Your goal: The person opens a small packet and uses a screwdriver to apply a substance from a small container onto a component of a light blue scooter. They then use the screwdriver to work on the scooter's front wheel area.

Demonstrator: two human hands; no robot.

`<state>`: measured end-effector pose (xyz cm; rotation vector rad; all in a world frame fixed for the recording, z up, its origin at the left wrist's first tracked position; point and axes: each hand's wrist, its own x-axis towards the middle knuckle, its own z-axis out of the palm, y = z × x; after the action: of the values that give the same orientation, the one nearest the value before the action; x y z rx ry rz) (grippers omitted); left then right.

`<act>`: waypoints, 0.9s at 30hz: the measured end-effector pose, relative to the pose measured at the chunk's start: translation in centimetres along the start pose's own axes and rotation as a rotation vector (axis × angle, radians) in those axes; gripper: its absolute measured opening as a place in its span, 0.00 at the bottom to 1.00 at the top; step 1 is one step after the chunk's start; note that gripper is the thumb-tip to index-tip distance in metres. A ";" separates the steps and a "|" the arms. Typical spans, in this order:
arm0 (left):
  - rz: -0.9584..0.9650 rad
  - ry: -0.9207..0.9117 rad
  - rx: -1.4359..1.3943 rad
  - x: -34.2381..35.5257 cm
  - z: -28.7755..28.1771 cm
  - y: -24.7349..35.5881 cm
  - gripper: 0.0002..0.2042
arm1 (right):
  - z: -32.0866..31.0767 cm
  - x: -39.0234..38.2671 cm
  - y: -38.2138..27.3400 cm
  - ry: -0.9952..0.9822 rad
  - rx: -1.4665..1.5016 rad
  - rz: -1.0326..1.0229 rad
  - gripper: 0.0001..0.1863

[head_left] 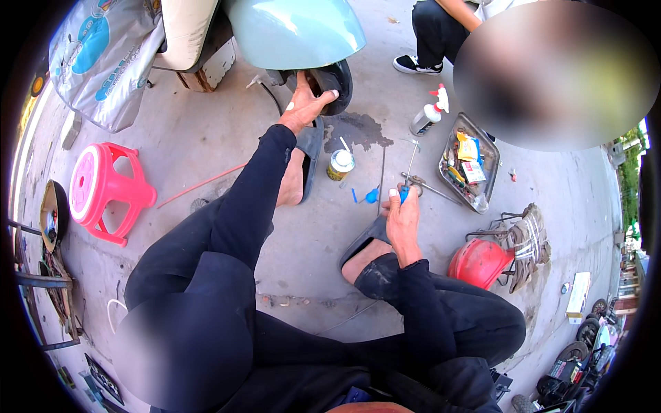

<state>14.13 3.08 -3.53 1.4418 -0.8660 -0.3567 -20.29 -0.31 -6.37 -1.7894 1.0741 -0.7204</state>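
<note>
My left hand (305, 109) reaches forward to a black tyre (341, 88) under the light-blue body panel (296, 31) of a scooter. Its thumb presses on the tyre's near side; the other fingers are partly hidden behind the rim. In my right hand (403, 224), closed above my right foot, is a screwdriver (411, 164) with a blue handle, its shaft pointing away from me. On the ground between my hands stands a small can (341, 165). A blue piece (372, 196) lies left of the screwdriver, close to a thin rod (383, 179).
A black tray (457, 180) of small parts and packets lies to the right, near a spray bottle (427, 118) with a red trigger. A pink stool (113, 189) stands left, a red rounded object (480, 263) right. Another person crouches at far right, wearing a black shoe (416, 65).
</note>
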 end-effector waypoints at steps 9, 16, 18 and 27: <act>-0.074 0.027 -0.124 -0.8 -0.2 2.0 0.52 | 2.6 2.2 -6.0 -0.117 -0.143 -0.243 0.18; -0.078 0.060 -0.087 -1.1 0.3 2.8 0.51 | 5.6 4.8 -7.5 -0.045 -0.103 -0.455 0.16; -0.054 0.071 -0.095 -1.1 0.4 2.3 0.52 | 5.9 5.2 -7.9 -0.081 -0.103 -0.401 0.15; -0.053 0.079 -0.078 -1.1 0.7 2.5 0.54 | 6.5 6.9 -6.9 -0.033 -0.152 -0.498 0.15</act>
<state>12.20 3.67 -1.53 1.3994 -0.7444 -0.3668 -9.36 -2.32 -2.74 -2.2247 0.6742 -0.9164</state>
